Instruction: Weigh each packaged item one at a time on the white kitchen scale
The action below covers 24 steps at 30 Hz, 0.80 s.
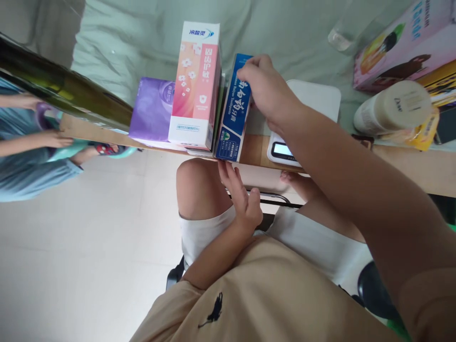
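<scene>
Right fingers: curled over the far top end of the blue toothpaste box (233, 111), gripping it from above; the right hand (265, 90) reaches in across the table.
Left fingers: stretched out and loose, tips just touching the near lower corner of the same box at the table edge; the left hand (240, 194) holds nothing and rests above the bare knee.
Blue toothpaste box: stands on its long side at the front edge of the wooden table (254, 149), its near end slightly overhanging, pressed against a thin flat item beside the pink box.
Pink-and-white carton (195, 80): upright just left of the blue box, taller than it; touching or nearly so.
Purple pack (153, 109): lying flat, left of the pink carton and against it.
White kitchen scale (304, 118): just right of the blue box, display facing the person, platform bare, partly hidden by the right forearm.
Further right: a cream bottle (392, 109) lying on its side, and a large pink box (406, 42) behind it.
Far left: another person's arms, well apart from the work.
Step in hand: judged to be lifting or steadying the blue box within the row.
Next move calls for: a firm grip from the right hand and a clean lift, so the pink carton is not tipped.
</scene>
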{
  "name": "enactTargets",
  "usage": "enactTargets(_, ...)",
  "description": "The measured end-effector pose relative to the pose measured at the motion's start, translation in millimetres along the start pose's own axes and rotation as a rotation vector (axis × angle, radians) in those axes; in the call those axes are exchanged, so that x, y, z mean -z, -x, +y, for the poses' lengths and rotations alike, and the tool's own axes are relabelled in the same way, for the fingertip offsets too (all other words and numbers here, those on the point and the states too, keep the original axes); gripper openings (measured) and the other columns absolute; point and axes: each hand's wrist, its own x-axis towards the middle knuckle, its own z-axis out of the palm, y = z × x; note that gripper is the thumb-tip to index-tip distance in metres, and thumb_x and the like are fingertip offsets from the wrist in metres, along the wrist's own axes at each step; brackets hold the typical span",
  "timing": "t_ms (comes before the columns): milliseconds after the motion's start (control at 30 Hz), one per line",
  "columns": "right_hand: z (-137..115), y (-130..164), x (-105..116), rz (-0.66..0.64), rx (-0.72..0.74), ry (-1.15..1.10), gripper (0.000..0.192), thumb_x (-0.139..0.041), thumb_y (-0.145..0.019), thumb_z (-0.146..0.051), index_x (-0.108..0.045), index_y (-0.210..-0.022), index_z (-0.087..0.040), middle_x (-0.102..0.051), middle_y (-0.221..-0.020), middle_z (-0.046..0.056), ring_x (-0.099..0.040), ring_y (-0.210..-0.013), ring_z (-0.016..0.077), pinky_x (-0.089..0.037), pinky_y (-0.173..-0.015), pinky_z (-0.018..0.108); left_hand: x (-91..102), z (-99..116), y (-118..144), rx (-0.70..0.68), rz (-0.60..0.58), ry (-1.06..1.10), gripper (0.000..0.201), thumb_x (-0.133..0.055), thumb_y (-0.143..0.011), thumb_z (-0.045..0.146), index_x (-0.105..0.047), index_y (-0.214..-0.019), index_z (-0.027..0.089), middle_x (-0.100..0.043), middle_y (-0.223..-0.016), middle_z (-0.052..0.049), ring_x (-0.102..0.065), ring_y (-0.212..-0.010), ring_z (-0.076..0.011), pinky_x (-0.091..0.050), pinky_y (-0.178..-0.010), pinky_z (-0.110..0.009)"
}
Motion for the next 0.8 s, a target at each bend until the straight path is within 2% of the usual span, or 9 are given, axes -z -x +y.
enactTargets(133, 0, 1, -2, 0.027, -0.044, -0.114, 0.028, -0.054, -0.092, -0.038, -0.048, -0.115, -0.023, -0.061, -0.109, 0.0, -0.061, -0.103, 0.0185, -0.05, -0.11, 0.053, 1.4, -1, -4, -0.048, 0.003, -0.078, 0.072, -0.045, -0.106, 0.054, -0.023, -0.173, 0.038, -0.003, -0.187, -0.005, -0.019, -0.174, -0.0321, -0.034, -0.137, -0.05)
enactTargets(300, 1, 5, -1, 0.01, -0.045, -0.211, 0.023, -0.056, -0.092, -0.032, -0.049, -0.111, -0.022, -0.06, -0.102, -0.002, -0.06, -0.097, 0.0151, -0.049, -0.115, 0.052, 3.3, -3, -6, -0.09, -0.003, -0.131, 0.073, -0.044, -0.106, 0.052, -0.02, -0.173, 0.038, -0.006, -0.185, -0.007, -0.022, -0.172, -0.0325, -0.036, -0.134, -0.05)
enactTargets(400, 1, 27, 10, 0.017, -0.041, -0.267, 0.022, -0.057, -0.092, -0.031, -0.05, -0.111, -0.022, -0.06, -0.106, -0.002, -0.059, -0.105, 0.013, -0.044, -0.123, 0.048, 4.9, -3, -5, -0.106, 0.024, -0.209, 0.075, -0.043, -0.104, 0.055, -0.022, -0.173, 0.034, -0.013, -0.182, -0.011, -0.032, -0.165, -0.0346, -0.041, -0.126, -0.05)
enactTargets(500, 8, 71, 36, 0.069, 0.006, -0.382, 0.026, -0.058, -0.087, -0.032, -0.054, -0.112, -0.025, -0.061, -0.119, -0.003, -0.062, -0.117, 0.0114, -0.047, -0.121, 0.04, 4.6, -1, 0, -0.189, 0.084, -0.286, 0.074, -0.044, -0.102, 0.056, -0.032, -0.169, 0.027, -0.034, -0.169, -0.016, -0.049, -0.144, -0.0322, -0.05, -0.105, -0.044)
enactTargets(567, 19, 103, 58, 0.177, 0.122, -0.499, 0.026, -0.06, -0.081, -0.033, -0.058, -0.105, -0.027, -0.066, -0.112, -0.003, -0.068, -0.104, 0.0126, -0.056, -0.104, 0.038, 1.8, -1, 5, -0.281, 0.066, -0.277, 0.071, -0.045, -0.1, 0.054, -0.038, -0.165, 0.025, -0.045, -0.154, -0.017, -0.054, -0.13, -0.0299, -0.051, -0.095, -0.042)
enactTargets(600, 26, 116, 70, 0.286, 0.221, -0.504, 0.019, -0.059, -0.082, -0.034, -0.062, -0.1, -0.03, -0.066, -0.105, -0.004, -0.068, -0.095, 0.012, -0.056, -0.092, 0.037, -0.6, -1, 7, -0.32, 0.034, -0.256, 0.07, -0.046, -0.099, 0.052, -0.041, -0.163, 0.024, -0.049, -0.148, -0.016, -0.054, -0.126, -0.0291, -0.051, -0.093, -0.042)
enactTargets(667, 41, 134, 95, 0.578, 0.412, -0.453, 0.015, -0.055, -0.087, -0.039, -0.069, -0.091, -0.035, -0.063, -0.092, -0.004, -0.063, -0.082, 0.0108, -0.051, -0.077, 0.038, -7.4, -1, 11, -0.357, -0.047, -0.21, 0.066, -0.046, -0.099, 0.049, -0.044, -0.16, 0.023, -0.053, -0.138, -0.015, -0.055, -0.123, -0.0283, -0.051, -0.094, -0.043)
enactTargets(733, 57, 138, 118, 0.827, 0.51, -0.388, 0.018, -0.053, -0.087, -0.042, -0.069, -0.081, -0.037, -0.058, -0.084, -0.003, -0.06, -0.08, 0.0108, -0.047, -0.073, 0.04, -16.6, -1, 14, -0.36, -0.112, -0.187, 0.063, -0.047, -0.099, 0.048, -0.047, -0.157, 0.022, -0.054, -0.134, -0.014, -0.055, -0.122, -0.0281, -0.051, -0.094, -0.043)
enactTargets(800, 75, 132, 137, 0.964, 0.508, -0.366, 0.011, -0.056, -0.081, -0.038, -0.059, -0.076, -0.029, -0.056, -0.083, -0.002, -0.062, -0.085, 0.0115, -0.046, -0.075, 0.04, -28.2, 1, 15, -0.365, -0.16, -0.174, 0.062, -0.047, -0.1, 0.048, -0.048, -0.155, 0.02, -0.055, -0.132, -0.015, -0.056, -0.12, -0.0279, -0.051, -0.093, -0.043)
